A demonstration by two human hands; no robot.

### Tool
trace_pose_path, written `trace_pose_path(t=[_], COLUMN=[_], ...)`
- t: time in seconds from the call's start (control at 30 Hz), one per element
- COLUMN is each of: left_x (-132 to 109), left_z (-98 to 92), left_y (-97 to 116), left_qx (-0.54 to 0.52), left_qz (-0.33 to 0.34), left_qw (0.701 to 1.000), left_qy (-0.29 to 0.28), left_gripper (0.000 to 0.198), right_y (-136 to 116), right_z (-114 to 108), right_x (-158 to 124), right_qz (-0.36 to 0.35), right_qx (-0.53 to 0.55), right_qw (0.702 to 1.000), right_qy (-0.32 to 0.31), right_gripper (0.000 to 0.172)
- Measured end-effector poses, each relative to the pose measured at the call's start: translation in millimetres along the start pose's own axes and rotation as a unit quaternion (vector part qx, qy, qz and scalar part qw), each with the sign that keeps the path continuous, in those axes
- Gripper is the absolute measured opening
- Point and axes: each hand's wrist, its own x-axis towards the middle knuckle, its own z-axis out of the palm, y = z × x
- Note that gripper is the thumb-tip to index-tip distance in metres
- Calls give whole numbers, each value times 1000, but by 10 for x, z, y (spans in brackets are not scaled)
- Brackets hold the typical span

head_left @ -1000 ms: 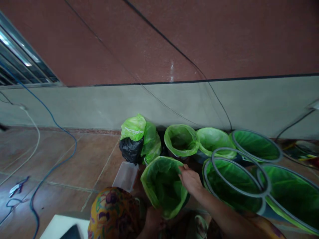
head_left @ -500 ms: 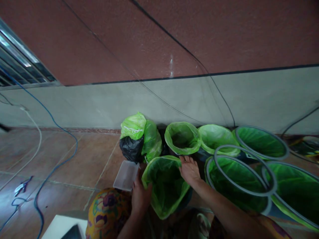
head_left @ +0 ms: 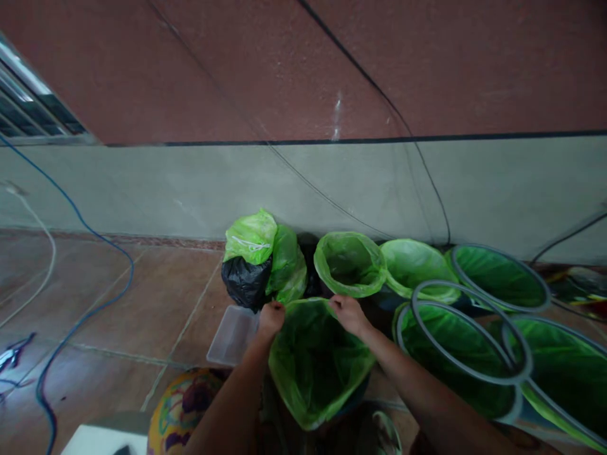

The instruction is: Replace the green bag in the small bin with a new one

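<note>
A bin lined with a green plastic bag (head_left: 317, 360) stands on the floor right in front of me. My left hand (head_left: 271, 318) is closed on the far left part of the bag's rim. My right hand (head_left: 348, 313) is closed on the far right part of the same rim. Both arms reach forward over the bag's open mouth.
More green-lined bins (head_left: 349, 262) stand behind and to the right, several with grey rings (head_left: 467, 332) on top. A tied black and green bag bundle (head_left: 258, 262) sits by the wall. A clear plastic lid (head_left: 232, 335) lies on the tiled floor. Cables (head_left: 85, 309) trail at left.
My left hand has come up from below and moved to the bag's far left rim. My right hand has slid along the rim toward the far side and closed on it.
</note>
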Motion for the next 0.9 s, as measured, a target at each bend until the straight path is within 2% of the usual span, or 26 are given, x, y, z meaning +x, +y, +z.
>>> trace_pose_path(t=[0.07,0.13,0.23,0.33,0.4,0.5,0.57,0.7,0.9], left_x=[-79,-190,-319,-282,-168,44,164,315,373], left_z=[-33,-32,15,61,84,122,160,252,319], left_y=[-18,-53,-97,-51,29,135,153,74,-54], left_qx=[-14,-23,-18,2,17,36,43,51,39], left_qz=[20,42,71,84,83,70,57,29,1], left_qw=[1000,999,997,996,996,997,997,998,997], left_qy=[4,-1,-22,-21,-8,4,0,-21,-60], left_gripper=[19,19,17,17,19,21,22,22,22], right_y=[70,171,316,366,351,338,376,558,796], right_z=[-21,-44,-105,-165,-168,-95,-16,137,244], right_x=[-84,-159,-188,-109,-29,79,139,240,277], right_qz=[31,61,75,52,72,114,131,167,188], right_qx=[138,196,66,-109,-137,-135,-112,11,126], right_qw=[989,976,991,992,988,984,985,985,974], right_qy=[-40,-76,-93,-28,9,19,16,31,20], right_gripper=[36,36,27,32,39,42,40,32,24])
